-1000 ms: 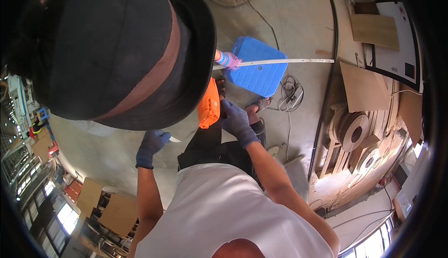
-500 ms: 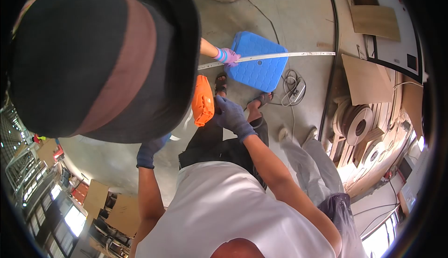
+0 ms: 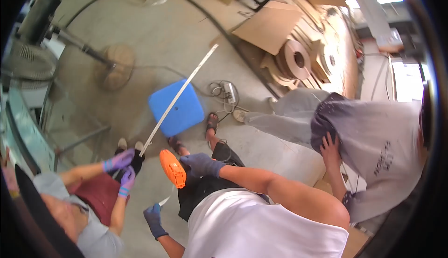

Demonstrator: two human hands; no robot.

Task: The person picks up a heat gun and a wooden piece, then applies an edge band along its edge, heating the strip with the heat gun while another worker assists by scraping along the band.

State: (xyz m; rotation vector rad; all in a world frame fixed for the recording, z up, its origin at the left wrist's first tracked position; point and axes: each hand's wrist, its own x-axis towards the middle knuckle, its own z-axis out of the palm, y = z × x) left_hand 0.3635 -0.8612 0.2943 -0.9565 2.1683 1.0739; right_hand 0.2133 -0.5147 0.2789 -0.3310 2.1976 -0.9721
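My right hand (image 3: 201,164), in a dark blue glove, grips an orange plastic hand-held case (image 3: 172,168) whose exact kind I cannot make out. Lower left, my gloved left hand (image 3: 155,220) is closed on the end of a short white strip (image 3: 164,201). That strip runs up towards the orange case; where it joins is unclear. Beyond the case, a long white slat (image 3: 179,92) slants over a blue plastic stool (image 3: 179,108). Its near end lies by the purple-gloved hands (image 3: 122,164) of a co-worker.
A co-worker in a dark hat (image 3: 39,211) is close on my left. Another person in a grey shirt (image 3: 373,150) is on my right. A power strip (image 3: 228,92) with coiled cable lies by the stool. A stand fan (image 3: 84,48) and rolls (image 3: 295,59) are farther off.
My view has swung right, and the co-worker's hat no longer covers my left hand. The co-worker's purple-gloved hands are now at the slat's near end instead of one over the stool.
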